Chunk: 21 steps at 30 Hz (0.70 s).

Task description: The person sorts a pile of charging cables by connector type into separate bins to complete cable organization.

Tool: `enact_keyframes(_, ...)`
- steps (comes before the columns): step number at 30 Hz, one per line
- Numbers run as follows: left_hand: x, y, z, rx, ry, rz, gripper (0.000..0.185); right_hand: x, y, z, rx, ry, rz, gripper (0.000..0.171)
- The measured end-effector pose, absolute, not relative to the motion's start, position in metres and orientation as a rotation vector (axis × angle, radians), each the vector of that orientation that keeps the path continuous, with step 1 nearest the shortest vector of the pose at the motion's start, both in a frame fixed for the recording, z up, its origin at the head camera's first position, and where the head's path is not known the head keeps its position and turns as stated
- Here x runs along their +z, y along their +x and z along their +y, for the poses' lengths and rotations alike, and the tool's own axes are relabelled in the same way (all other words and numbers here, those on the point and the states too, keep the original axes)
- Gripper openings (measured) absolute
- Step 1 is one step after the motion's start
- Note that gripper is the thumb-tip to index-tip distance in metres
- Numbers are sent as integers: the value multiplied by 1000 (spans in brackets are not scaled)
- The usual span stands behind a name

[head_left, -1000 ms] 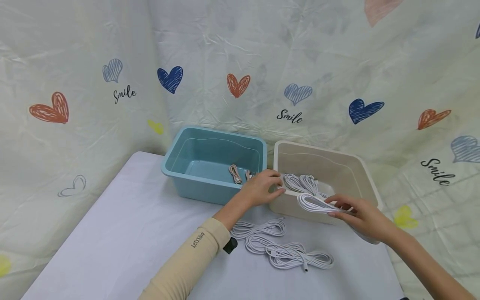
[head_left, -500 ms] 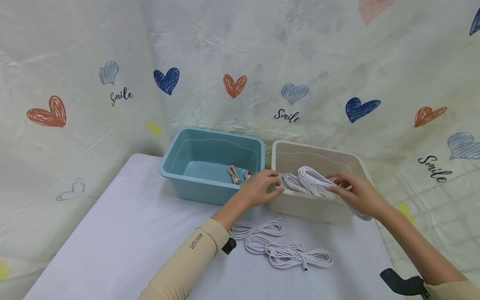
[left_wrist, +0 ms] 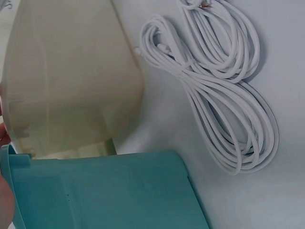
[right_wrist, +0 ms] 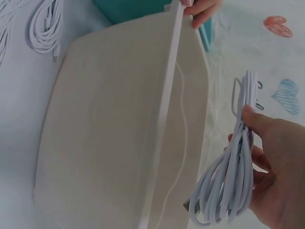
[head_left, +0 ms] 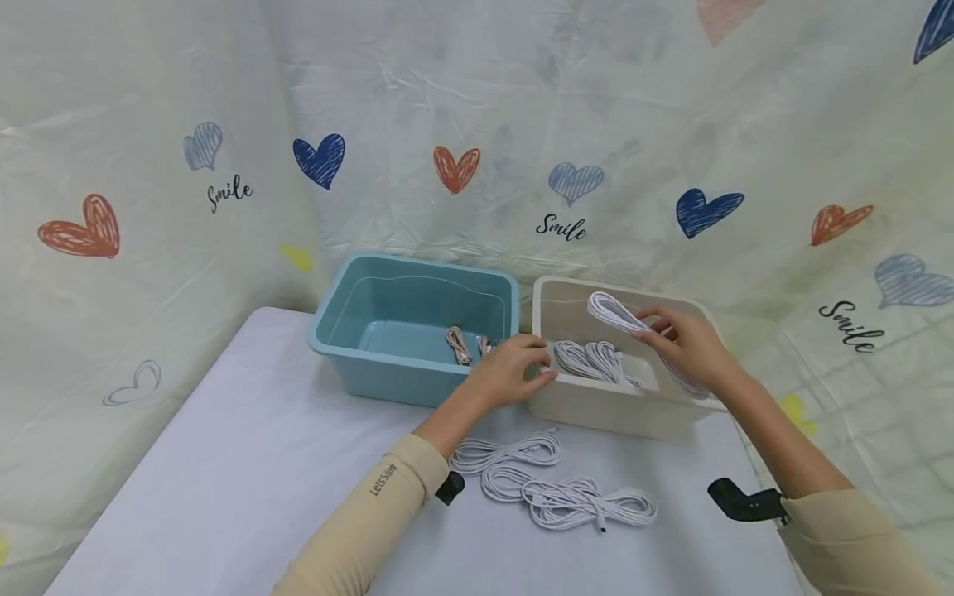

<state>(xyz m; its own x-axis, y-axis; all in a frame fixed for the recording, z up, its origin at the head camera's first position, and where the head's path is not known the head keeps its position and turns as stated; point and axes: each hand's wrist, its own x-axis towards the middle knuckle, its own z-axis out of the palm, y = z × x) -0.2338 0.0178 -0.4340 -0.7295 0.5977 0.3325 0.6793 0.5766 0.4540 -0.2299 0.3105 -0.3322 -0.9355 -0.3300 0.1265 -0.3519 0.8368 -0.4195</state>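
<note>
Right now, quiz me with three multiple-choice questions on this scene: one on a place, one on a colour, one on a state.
1. Where does the left hand rest?
A. on the beige bin's near corner
B. on the table
C. inside the blue bin

2. What colour is the cable bundle in the right hand?
A. black
B. white
C. red

3. How is that bundle?
A. lying on the table
B. uncoiled
C. gripped above the beige bin

Answers: 1 A, its fingers hold that rim; 2 B, the coil is white; 3 C, the fingers curl round it over the bin.
</note>
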Motion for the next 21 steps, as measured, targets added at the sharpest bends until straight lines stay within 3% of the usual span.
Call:
enact_keyframes(15, -433, -233, 18, -857, -1073, -2668, 23, -330, -262, 310, 673, 335, -3032, 44)
enact_keyframes(21, -433, -232, 17, -853, -1089, -2651, 23, -334, -269, 310, 626, 314, -3099, 63)
